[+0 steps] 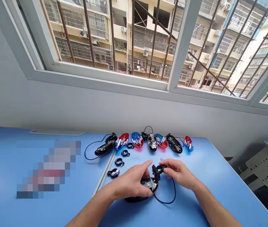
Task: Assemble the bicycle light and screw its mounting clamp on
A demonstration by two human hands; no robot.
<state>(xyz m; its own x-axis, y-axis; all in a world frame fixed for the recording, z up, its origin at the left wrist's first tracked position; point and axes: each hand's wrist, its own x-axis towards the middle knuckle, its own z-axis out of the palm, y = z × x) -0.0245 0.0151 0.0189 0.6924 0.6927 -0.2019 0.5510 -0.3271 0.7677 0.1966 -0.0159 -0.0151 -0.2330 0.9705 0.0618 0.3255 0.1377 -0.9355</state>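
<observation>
My left hand (134,182) is curled over a black oval light housing (149,183), its thumb on the near rim and its index finger raised. Clear and silvery parts show inside the housing. A black cable (174,192) loops from it towards my right hand. Between thumb and fingers, my right hand (181,172) pinches a black ring clamp (161,168). The clamp sits against a small black block (156,172) just above the housing. A thin metal tip (162,159) pokes up beside my right fingertips; the rest of it is hidden.
Loose black ring clamps (119,162) lie in a line left of my hands. Along the back are black housings (174,143) with cables and red-and-blue covers (137,139) holding small parts. The blue table (195,201) meets another at a seam; a wall and barred window stand behind.
</observation>
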